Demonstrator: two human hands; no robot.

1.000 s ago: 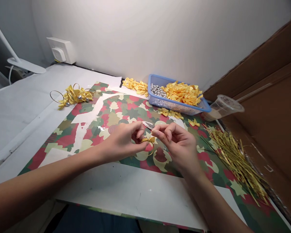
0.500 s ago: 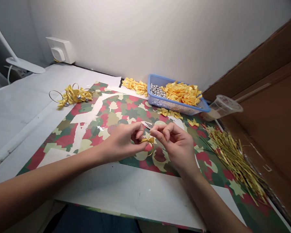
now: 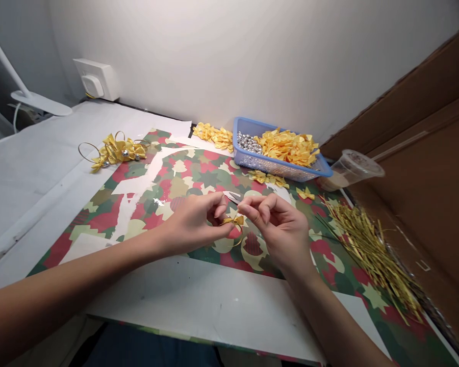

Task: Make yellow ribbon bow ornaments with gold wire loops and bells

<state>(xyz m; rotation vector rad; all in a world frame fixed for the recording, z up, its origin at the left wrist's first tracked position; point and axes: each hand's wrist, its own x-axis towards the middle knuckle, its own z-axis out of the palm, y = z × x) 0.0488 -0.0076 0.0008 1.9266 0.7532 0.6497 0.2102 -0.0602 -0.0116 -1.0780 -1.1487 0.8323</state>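
Surface (image 3: 209,177): patterned paper, ragged white patches. Perforated blue plastic basket (image 3: 256,163) along far edge. Left hand (image 3: 197,219) curled, pinching glossy yellow bow (image 3: 238,220) with wiry loop, above surface's middle; right hand (image 3: 281,224) pinches pointed metal blades (image 3: 234,198).

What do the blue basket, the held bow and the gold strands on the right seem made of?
Blue basket: probably moulded plastic, smooth, with a perforated wall. Bow: likely satin-like ribbon, folded and yellow with slight sheen. Gold strands: perhaps coated wire or straw, unclear; thin, with dull glints.
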